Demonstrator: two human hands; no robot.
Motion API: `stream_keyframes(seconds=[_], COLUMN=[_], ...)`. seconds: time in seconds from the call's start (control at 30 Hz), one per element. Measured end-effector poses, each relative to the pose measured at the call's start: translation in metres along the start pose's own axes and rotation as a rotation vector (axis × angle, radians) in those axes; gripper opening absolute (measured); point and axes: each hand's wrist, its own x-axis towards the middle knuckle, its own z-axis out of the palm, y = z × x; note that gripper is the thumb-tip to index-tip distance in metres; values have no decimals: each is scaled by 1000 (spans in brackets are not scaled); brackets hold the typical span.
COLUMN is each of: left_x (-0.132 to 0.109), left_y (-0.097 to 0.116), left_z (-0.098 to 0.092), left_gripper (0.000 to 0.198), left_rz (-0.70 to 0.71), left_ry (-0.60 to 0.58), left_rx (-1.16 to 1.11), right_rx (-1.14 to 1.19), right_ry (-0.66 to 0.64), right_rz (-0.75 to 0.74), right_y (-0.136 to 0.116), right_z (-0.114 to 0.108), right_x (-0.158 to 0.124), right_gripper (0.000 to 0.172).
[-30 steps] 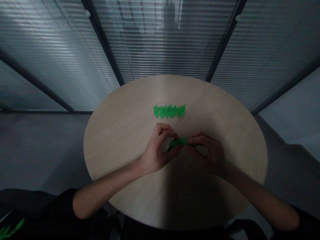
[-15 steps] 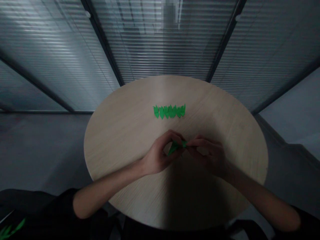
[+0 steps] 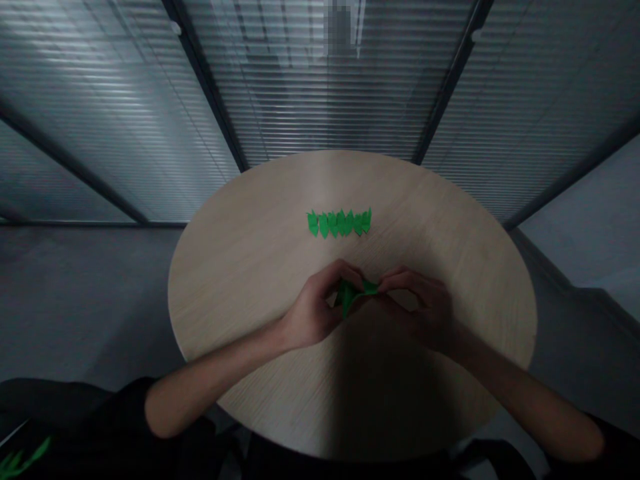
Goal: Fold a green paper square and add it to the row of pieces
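Just above the middle of the table, a green folded paper piece (image 3: 346, 298) is held between my two hands. My left hand (image 3: 320, 303) pinches it from the left, with a pointed flap showing below the fingers. The fingertips of my right hand (image 3: 420, 307) are closed on its right end. My fingers hide part of the folds. Farther back, several small green folded paper pieces (image 3: 340, 223) lie side by side in a row.
A round light wood table (image 3: 235, 267) stands in front of me. Blinds behind glass panels (image 3: 340, 100) rise at its far edge. At the bottom left, more green pieces (image 3: 25, 460) lie on something dark.
The green paper has turned a little in my fingers; its flap now points more straight down. My right fingertips have shifted slightly right, showing more of the paper. The row has not moved.
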Motion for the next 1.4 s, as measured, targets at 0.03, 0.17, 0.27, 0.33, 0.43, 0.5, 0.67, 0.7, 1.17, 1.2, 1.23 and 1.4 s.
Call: stream_keyframes(seconds=[0.03, 0.17, 0.27, 0.33, 0.43, 0.5, 0.67, 0.7, 1.17, 1.2, 1.23, 1.4], left_x=[0, -2, -3, -3, -2, -1, -1, -1, 0, 0, 0, 0], left_y=[0, -4, -8, -9, -7, -5, -2, -2, 1, 1, 1, 0], left_z=[0, -1, -2, -3, -2, -1, -1, -1, 0, 0, 0, 0], left_gripper=[13, 20, 18, 17, 17, 19, 21, 20, 19, 19, 19, 17], left_rz=[-9, -80, -94, -84, -77, -71, -75, -74, -83, -76, -69, -58], left_ry=[-11, -50, -39, -14, 17, 26, 17, 20, 49, 53, 57, 75], left_rx=[-4, -5, -9, -15, -2, 5, 0, -2, 6, 9, 12, 16], right_rx=[-5, -30, -42, -39, -35, -30, 4, 11, 173, 174, 176, 199], right_ry=[-1, 13, 6, -8, -26, -40, -66, -66, -58, -60, -65, -69], right_rz=[3, 0, -8, -7, 18, 32, 54, 61, 269, 268, 267, 306], right_y=[0, 0, 0, 0, -1, -1, 0, 0, -4, -4, -4, -6], right_z=[0, -1, 0, 0, 0, 0, 0, 0, 1, 1, 1, 0], right_x=[0, -1, 0, 0, 0, 0, 0, 0, 1, 2, 2, 1], right_gripper=[13, 13, 13, 12, 9, 8, 9, 10, 2, 2, 1, 4])
